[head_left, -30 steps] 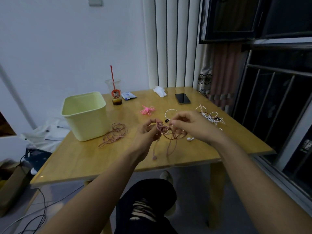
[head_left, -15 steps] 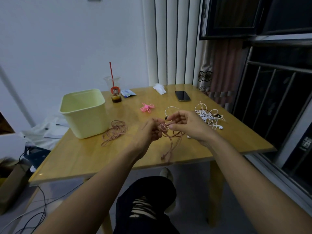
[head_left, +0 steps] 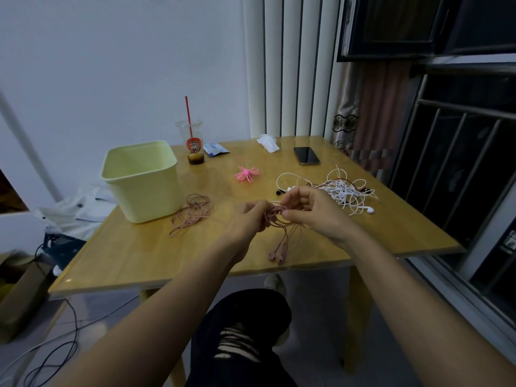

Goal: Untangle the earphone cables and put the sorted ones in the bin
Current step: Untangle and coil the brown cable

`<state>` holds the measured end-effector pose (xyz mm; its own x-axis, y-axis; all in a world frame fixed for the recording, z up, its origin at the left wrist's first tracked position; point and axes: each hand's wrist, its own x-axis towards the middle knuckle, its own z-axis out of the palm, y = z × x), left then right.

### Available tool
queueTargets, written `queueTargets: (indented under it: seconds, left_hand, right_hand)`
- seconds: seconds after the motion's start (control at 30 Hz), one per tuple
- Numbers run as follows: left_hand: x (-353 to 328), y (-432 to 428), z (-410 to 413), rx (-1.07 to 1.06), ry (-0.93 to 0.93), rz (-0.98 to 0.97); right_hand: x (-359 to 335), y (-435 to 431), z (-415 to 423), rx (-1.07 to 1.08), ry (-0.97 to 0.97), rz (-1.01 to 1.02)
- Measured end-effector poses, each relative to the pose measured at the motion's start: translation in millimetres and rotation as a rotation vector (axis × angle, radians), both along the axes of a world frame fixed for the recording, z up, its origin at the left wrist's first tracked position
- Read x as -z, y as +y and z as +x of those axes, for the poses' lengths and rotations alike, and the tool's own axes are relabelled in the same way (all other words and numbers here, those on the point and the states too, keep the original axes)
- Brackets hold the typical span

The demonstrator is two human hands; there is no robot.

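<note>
Earbuds (head_left: 275, 255) now hang together, straight below the pink cable (head_left: 276, 212), pinched by fingers (head_left: 291, 201) of left hand (head_left: 248, 219) and right hand (head_left: 314, 212); bin (head_left: 139, 177) lies leftward.

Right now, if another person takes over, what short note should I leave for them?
Left hand and right hand pinch the pink earphone cable above the table, earbuds hanging.
A second pink cable lies beside the bin, not in it. The white tangle lies to the right.
Done: no cable shows in the bin.
To do: finish this cable, the white tangle, bin all.
</note>
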<state>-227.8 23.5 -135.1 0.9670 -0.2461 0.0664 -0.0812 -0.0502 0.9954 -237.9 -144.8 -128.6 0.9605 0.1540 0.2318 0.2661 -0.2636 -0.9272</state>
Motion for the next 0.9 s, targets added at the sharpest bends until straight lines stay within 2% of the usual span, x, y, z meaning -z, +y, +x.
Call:
queueTargets:
  seconds: [0.13, 0.27, 0.53, 0.7, 0.9]
  left_hand:
    - [0.2, -1.8, -0.4, 0.026, 0.041, -0.067]
    - [1.1, 1.7, 2.2, 0.109, 0.029, -0.019]
    - [-2.8, 5.9, 1.3, 0.104, 0.086, 0.081]
    - [-0.3, 2.3, 0.3, 0.027, 0.09, 0.058]
    - [1.3, 1.7, 0.6, 0.032, 0.133, 0.06]
  right_hand:
    - [1.8, -1.4, 2.3, 0.052, -0.092, -0.054]
    - [2.1, -3.7, 4.2, 0.063, -0.119, -0.076]
    - [7.5, -7.1, 9.7, 0.046, -0.217, -0.24]
    - [9.7, -3.5, 8.8, 0.059, -0.327, -0.366]
    - [9.0, -1.3, 10.7, 0.069, -0.341, -0.389]
